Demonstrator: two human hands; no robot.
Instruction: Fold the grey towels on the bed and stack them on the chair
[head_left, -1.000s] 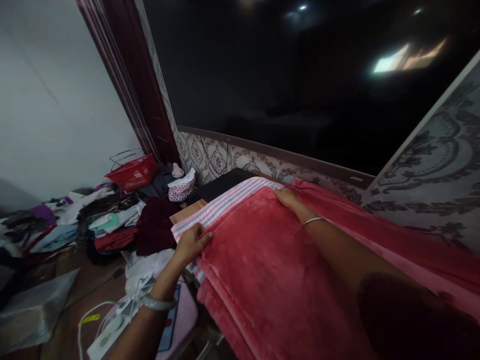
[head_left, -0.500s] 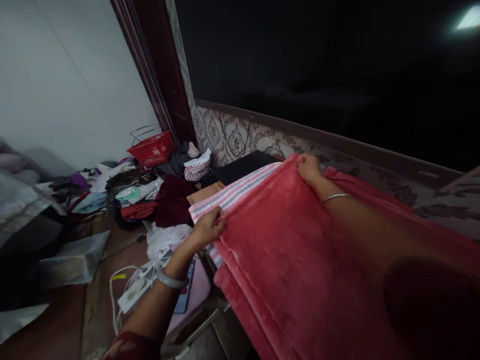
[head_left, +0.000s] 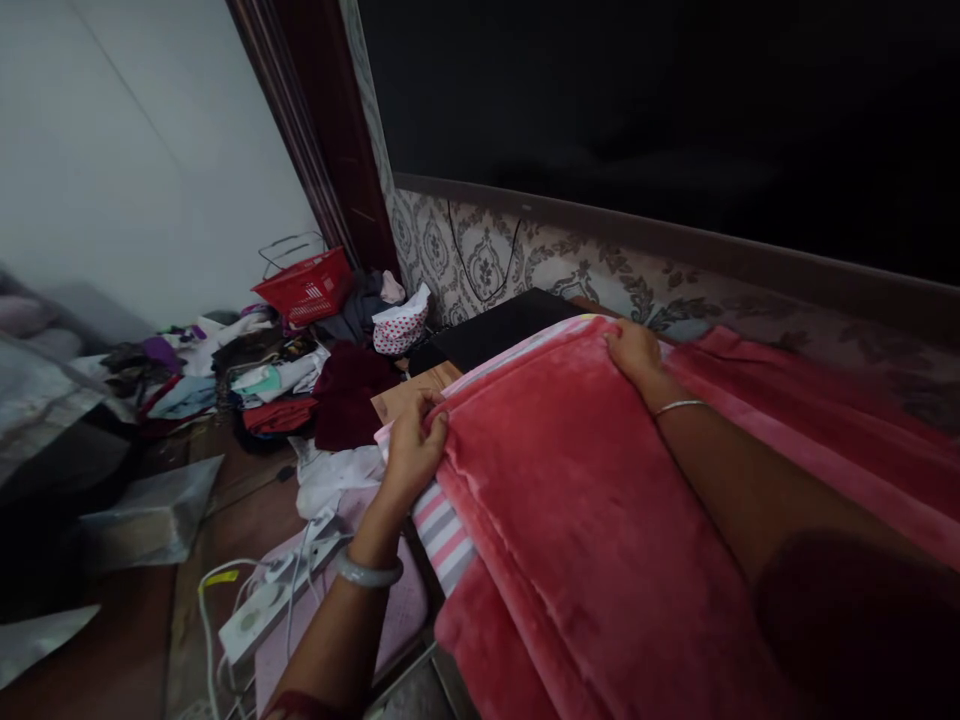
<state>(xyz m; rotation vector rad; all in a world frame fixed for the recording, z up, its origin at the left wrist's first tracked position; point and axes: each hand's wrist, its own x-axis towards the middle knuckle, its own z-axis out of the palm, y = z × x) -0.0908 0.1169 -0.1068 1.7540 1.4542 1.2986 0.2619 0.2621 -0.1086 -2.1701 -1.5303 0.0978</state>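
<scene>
A folded, plush red garment (head_left: 555, 470) lies spread before me over a pink, grey and white striped cloth (head_left: 444, 530). My left hand (head_left: 414, 440) is closed on the far left corner of the plush garment, thumb uppermost. At the far right corner, my right hand (head_left: 634, 352) grips the same edge, its fingers partly hidden by the fabric. Most of the striped cloth is covered, with strips showing along the far edge and the left side. Another length of red plush fabric (head_left: 810, 430) lies beyond my right forearm.
A power strip (head_left: 259, 610) with white cables sits on a pink surface at lower left. Heaped clothes (head_left: 277, 380) and a red basket (head_left: 307, 285) lie farther back. A large dark screen (head_left: 660, 120) hangs above patterned wallpaper. A wooden board (head_left: 416, 388) is beyond my left hand.
Both hands have lowered the far edge of the plush garment over the striped cloth, covering more of its far part. The garment lies flatter now.
</scene>
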